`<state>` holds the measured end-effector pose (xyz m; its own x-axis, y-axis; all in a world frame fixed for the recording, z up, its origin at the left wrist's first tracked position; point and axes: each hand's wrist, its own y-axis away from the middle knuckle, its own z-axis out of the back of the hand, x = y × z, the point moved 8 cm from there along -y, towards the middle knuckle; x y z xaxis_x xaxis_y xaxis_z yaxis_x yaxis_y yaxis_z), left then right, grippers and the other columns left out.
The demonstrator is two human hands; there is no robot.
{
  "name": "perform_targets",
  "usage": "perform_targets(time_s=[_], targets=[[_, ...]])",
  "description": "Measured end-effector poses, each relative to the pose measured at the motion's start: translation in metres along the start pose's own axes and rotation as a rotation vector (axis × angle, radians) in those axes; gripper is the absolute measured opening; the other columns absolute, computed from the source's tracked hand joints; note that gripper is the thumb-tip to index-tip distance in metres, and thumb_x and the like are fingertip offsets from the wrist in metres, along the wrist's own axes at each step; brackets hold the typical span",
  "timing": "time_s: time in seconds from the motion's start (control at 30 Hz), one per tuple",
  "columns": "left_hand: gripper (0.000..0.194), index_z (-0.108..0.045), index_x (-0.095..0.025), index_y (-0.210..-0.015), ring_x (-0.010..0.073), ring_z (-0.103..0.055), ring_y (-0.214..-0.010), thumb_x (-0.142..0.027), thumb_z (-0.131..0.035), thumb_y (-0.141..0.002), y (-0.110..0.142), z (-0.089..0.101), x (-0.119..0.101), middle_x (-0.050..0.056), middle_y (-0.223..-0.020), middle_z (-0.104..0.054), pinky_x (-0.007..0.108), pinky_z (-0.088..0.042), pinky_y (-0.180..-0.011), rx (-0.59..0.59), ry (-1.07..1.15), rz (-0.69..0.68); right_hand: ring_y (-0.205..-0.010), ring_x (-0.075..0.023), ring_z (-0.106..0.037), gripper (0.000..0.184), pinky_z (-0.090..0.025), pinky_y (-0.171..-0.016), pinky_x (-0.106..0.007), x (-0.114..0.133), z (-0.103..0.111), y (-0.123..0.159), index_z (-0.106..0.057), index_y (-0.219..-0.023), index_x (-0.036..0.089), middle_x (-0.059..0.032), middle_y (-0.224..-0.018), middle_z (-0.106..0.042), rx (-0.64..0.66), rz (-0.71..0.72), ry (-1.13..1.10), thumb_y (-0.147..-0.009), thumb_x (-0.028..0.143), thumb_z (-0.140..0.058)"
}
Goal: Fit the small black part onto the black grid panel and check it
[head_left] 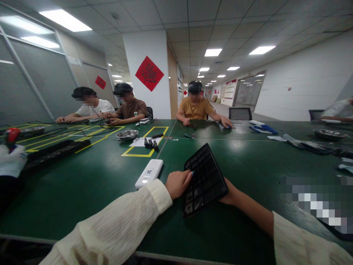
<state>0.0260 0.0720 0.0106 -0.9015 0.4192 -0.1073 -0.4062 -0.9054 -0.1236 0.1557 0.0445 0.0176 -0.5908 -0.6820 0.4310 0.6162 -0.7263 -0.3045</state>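
A black compartment tray (205, 176) is held up tilted over the green table, its divided side towards me. Several small compartments show, and small pale bits, too dim to make out, lie in the lower ones. My left hand (178, 184) is closed at the tray's left edge, its thumb reaching over the front. On the opposite side my right hand (229, 193) grips the right edge, most of its fingers hidden behind the tray. A white power bank (149, 173) marked 26 lies on the table just left of my left hand.
Beyond are a metal bowl (127, 135), black cylindrical parts (151, 144) on white paper, and pliers (190, 136). A long black tray (57, 154) lies left, near a co-worker's gloved hand (12, 160). Other people sit across the table. Blue-grey gloves (303, 143) lie right.
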Motion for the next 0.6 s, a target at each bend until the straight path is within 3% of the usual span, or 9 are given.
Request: perform_targets(time_s=[0.17,0.37,0.6], targets=[[0.041,-0.056,-0.021,-0.089,0.0204,-0.064,-0.076,-0.038,-0.02,-0.096,0.0012,0.0002,-0.003,0.006,-0.081,-0.068,0.028,-0.038,-0.063,-0.032,-0.026,-0.057,-0.106,-0.0279,-0.06,0.036,-0.049,-0.094,-0.042,-0.0015,-0.0004,-0.0001,-0.066,-0.11,0.026,-0.0055,-0.108,-0.068,-0.01,-0.007,0.033,-0.077,0.026,-0.054],[0.038,-0.054,-0.021,-0.087,0.0202,-0.064,-0.078,-0.037,-0.021,-0.096,0.0005,-0.001,-0.0018,0.006,-0.082,-0.068,0.028,-0.037,-0.063,-0.044,-0.003,-0.029,-0.105,-0.0289,-0.06,0.034,-0.049,-0.094,-0.041,0.0005,-0.0003,0.0,-0.067,-0.108,0.018,-0.0103,-0.109,-0.067,0.024,-0.011,0.07,-0.077,0.021,-0.054],[0.033,-0.046,-0.021,-0.109,0.0197,-0.065,-0.078,-0.038,-0.021,-0.097,0.0017,-0.0008,0.0,0.005,-0.085,-0.068,0.027,-0.038,-0.063,-0.055,-0.014,-0.003,-0.107,-0.0285,-0.059,0.035,-0.047,-0.096,-0.044,0.0,-0.0007,0.0003,-0.066,-0.11,0.023,-0.0074,-0.109,-0.068,0.017,0.012,0.039,-0.078,0.023,-0.051]])
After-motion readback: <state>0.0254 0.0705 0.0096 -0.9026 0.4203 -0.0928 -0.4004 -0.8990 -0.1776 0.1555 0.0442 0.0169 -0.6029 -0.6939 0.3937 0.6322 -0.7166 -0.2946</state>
